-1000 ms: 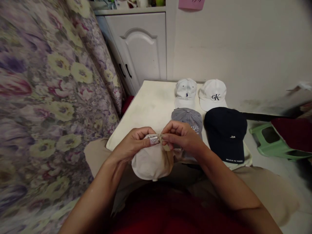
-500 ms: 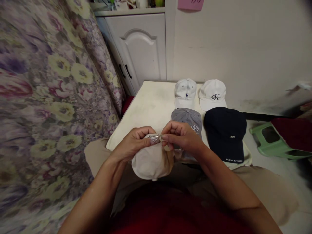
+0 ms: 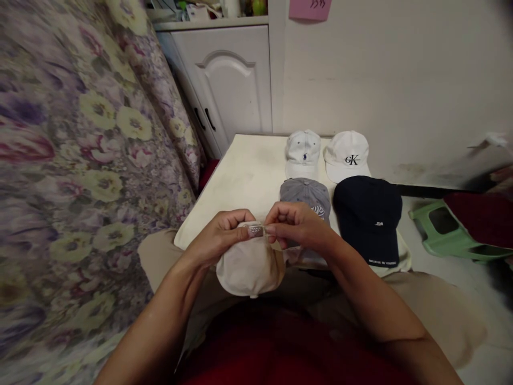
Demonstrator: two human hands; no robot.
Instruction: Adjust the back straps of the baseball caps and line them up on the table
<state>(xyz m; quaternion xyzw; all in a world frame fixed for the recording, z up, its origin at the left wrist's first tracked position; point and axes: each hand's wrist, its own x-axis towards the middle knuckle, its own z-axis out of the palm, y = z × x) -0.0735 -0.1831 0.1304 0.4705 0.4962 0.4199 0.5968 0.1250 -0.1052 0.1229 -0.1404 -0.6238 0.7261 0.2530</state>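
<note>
A beige cap (image 3: 248,267) hangs crown down over my lap, its round top button at the lower end. My left hand (image 3: 224,231) grips its upper edge, thumb against a silver metal buckle (image 3: 255,231). Just right of the buckle, my right hand (image 3: 294,224) pinches what looks like the end of the cap's strap; the fingers partly hide it. Beyond my right hand lies a grey cap (image 3: 302,191) with white lettering, partly covered by that hand. To its right rests a navy cap (image 3: 366,214) with small white print on the brim.
A low table with a cream cover (image 3: 236,176) stands before me. At its back are a pale cap (image 3: 303,147) with a dark emblem and a white cap (image 3: 348,152) marked CK. A floral curtain (image 3: 100,160) hangs left, a white cabinet (image 3: 232,75) stands behind, a green stool (image 3: 441,230) right.
The buckle has tilted slightly under my left thumb, and my right fingers have shifted a little to the right. The view has moved slightly; the caps on the table lie as before.
</note>
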